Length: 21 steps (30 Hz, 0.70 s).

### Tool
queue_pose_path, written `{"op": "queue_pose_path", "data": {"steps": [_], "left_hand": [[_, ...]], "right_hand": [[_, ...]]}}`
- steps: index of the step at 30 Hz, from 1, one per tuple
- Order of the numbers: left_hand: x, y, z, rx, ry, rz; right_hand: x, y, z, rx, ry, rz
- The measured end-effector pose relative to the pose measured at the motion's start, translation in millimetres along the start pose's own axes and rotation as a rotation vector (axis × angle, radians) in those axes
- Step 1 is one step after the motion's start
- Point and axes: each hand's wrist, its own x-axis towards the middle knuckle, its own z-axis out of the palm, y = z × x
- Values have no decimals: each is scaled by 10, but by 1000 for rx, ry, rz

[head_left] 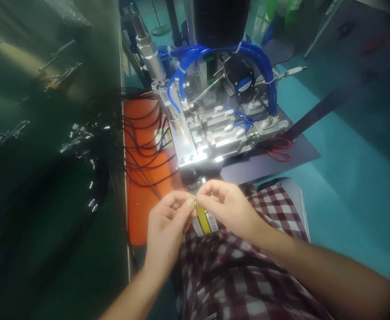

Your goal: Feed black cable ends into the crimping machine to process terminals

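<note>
My left hand (169, 218) and my right hand (226, 206) meet fingertip to fingertip in front of the machine. Both are pinched closed around something tiny, and I cannot make out what it is. Just below the fingertips, partly hidden by my hands, shows a yellow arrow label (204, 220) with printed characters. Directly beyond stands a metal pneumatic machine (211, 142) with a bright front plate. Black cables (145, 155) run from the left toward the machine over an orange board (141, 222). One dark cable ends close to my left hand.
On the left lies a dark green bench (65, 249) with a bundle of cables and shiny metal connectors (81, 133). Blue air hoses (261, 62) arch over the machine. A red wire loop (280, 149) lies on the grey plate (301, 155) at right. A warning label (163, 138) sits on the orange board.
</note>
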Motion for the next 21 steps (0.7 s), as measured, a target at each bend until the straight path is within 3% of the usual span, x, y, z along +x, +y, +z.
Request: {"op": "queue_pose_path", "data": {"steps": [9,16,21], "left_hand": [[30,-7,-8,-17,70,-34],[81,49,18,-41,44,-88],[183,67,2,38,10,-92]], "right_hand": [[-33,88,66,-116,88,-172],[40,56,-31,29,38,-13],[105,71,-69,-143,86,-113]]}}
